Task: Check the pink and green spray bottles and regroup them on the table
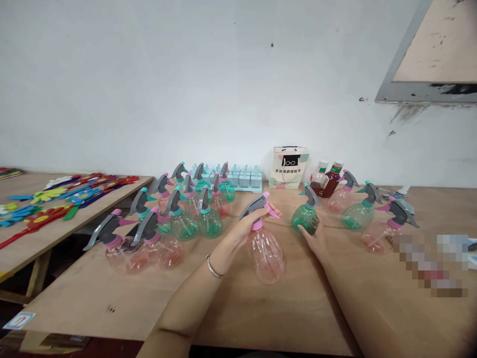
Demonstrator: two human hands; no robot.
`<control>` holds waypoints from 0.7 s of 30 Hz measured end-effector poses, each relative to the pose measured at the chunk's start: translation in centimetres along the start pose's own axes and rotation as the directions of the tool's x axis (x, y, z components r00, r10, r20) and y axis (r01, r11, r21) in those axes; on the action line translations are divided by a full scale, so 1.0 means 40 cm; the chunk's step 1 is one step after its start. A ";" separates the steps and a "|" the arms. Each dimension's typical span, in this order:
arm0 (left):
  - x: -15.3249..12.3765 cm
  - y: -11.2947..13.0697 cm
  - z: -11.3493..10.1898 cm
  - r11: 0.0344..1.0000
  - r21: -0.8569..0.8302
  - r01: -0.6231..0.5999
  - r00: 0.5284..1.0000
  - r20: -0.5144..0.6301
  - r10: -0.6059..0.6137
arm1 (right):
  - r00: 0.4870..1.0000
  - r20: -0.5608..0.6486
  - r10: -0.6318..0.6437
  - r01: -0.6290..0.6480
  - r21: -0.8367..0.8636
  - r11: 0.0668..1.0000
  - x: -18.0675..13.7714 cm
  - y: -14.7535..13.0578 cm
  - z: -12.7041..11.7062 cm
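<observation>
My left hand (250,223) is wrapped round the neck of a clear pink spray bottle (267,256) with a grey and pink trigger head. The bottle is slightly tilted over the middle of the table. To its right, my right hand (315,237) grips the lower side of a green spray bottle (304,217) with a grey and teal head. On the left, several pink and green spray bottles (184,224) stand grouped together. Further right are another green spray bottle (358,215) and two pink ones, the nearer pink spray bottle (376,236) close to the right forearm.
Against the wall stand a light blue popsicle mould (244,181), a printed paper bag (288,169) and dark red sauce bottles (331,180). Colourful hand-shaped clappers (80,194) lie on the left table (122,189). A blurred patch hides something at the right.
</observation>
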State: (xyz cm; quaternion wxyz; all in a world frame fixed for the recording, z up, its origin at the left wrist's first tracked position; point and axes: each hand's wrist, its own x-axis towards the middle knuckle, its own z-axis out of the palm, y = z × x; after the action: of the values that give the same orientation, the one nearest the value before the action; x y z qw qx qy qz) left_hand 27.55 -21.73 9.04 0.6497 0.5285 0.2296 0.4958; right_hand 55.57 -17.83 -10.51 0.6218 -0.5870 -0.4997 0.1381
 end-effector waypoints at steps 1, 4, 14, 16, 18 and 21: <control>0.000 -0.001 0.000 1.000 -0.008 -0.006 0.999 -0.034 0.006 | 1.000 0.005 0.010 -0.010 0.006 1.000 0.000 -0.001 0.000; -0.006 -0.003 0.005 1.000 -0.001 0.010 0.994 -0.112 -0.010 | 0.999 0.023 0.024 -0.025 0.042 0.999 -0.002 -0.005 0.001; -0.085 0.032 -0.098 0.863 0.500 -0.070 0.941 -0.255 0.223 | 0.999 0.009 0.031 -0.031 0.021 0.999 -0.003 -0.015 -0.002; -0.116 0.030 -0.149 0.813 0.580 -0.054 0.887 -0.347 0.306 | 0.999 0.021 0.030 -0.030 0.018 0.999 -0.003 -0.012 -0.003; -0.146 0.019 -0.199 0.774 0.633 -0.028 0.815 -0.434 0.384 | 0.999 0.033 0.032 -0.032 0.011 0.999 -0.004 -0.011 -0.004; -0.180 -0.004 -0.256 0.758 0.652 -0.009 0.694 -0.542 0.474 | 0.998 0.052 0.038 -0.037 -0.006 0.999 -0.007 -0.015 -0.006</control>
State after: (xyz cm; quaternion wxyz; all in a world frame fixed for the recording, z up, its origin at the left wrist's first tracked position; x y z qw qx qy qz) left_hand 16.28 -23.39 3.81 0.2399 0.5143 0.5195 0.6389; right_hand 55.40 -18.35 -10.06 0.6044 -0.5940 -0.5051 0.1639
